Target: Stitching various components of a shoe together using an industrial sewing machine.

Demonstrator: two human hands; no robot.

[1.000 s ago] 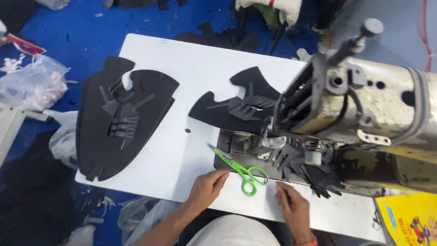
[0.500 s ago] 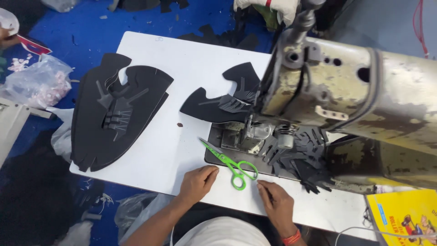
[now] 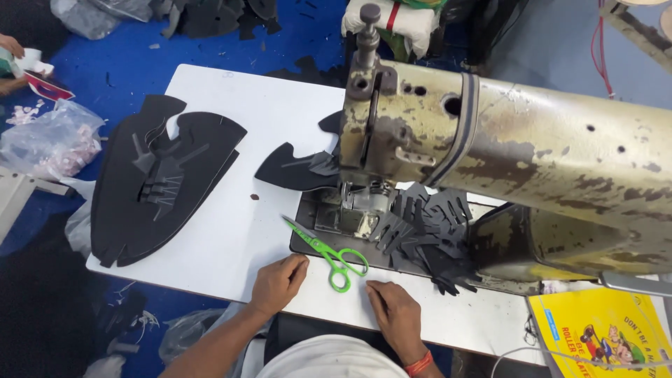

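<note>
My left hand (image 3: 278,282) rests flat on the white table (image 3: 231,231) near its front edge, holding nothing. My right hand (image 3: 395,312) lies flat on the table a little to the right, also empty. Between them, just beyond the fingers, lie green-handled scissors (image 3: 329,251), shut, partly on the dark machine bed. A worn, cream-coloured sewing machine (image 3: 504,161) stands over the bed. Small black cut pieces (image 3: 423,231) are heaped right of the needle area.
A large stack of black shaped panels (image 3: 157,182) lies on the table's left part. Another black piece (image 3: 297,168) sits behind the needle. A yellow printed box (image 3: 602,329) is at the lower right. Plastic bags (image 3: 45,143) and scraps lie on the blue floor. Another person's hand (image 3: 10,49) shows at far left.
The view has shifted, so the machine head sits more centrally. Both hands stay flat on the table by the scissors, the right hand a little further from them.
</note>
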